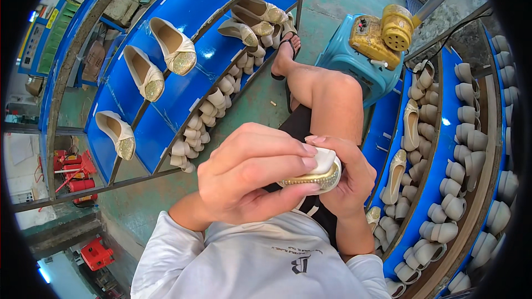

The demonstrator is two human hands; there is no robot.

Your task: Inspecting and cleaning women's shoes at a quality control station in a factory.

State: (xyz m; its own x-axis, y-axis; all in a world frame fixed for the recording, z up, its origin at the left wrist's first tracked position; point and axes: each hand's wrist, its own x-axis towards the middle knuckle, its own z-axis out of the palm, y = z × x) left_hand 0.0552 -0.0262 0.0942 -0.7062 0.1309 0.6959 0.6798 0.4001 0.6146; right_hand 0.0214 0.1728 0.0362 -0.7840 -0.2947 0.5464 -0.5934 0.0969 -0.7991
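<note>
Although blue racks crowd both flanks, the work sits near the centre of the frame. Largest first: left rack (185, 3), upper left, carries pale shoes with gold glitter toes, three of them spaced apart on its upper shelf; the nearest shoe (126, 147) lies lowest of the three. Right rack (449, 108), right edge of frame, holds rows of whitish pieces. Upper right: teal stool (331, 58) with a yellow unit (368, 44) on top.

Left hand (244, 169): closed over the held piece from the left, fingers across its top and front. Right hand (350, 174): wrapped round its right end, thumb on top. Held piece, just right of centre: appears to be part of a pale shoe, mostly covered by fingers. White block (326, 159) lies against its upper side; whether fixed or loose, cannot tell. Smallest: gold beaded band (310, 178) along the edge.

Risks (judgement): uneven finger pressure could skew the block; fingers rubbing the band could scuff or loosen beads; smudges likely if skin is dirty; an eased right grip could let the piece slip toward the lap.
</note>
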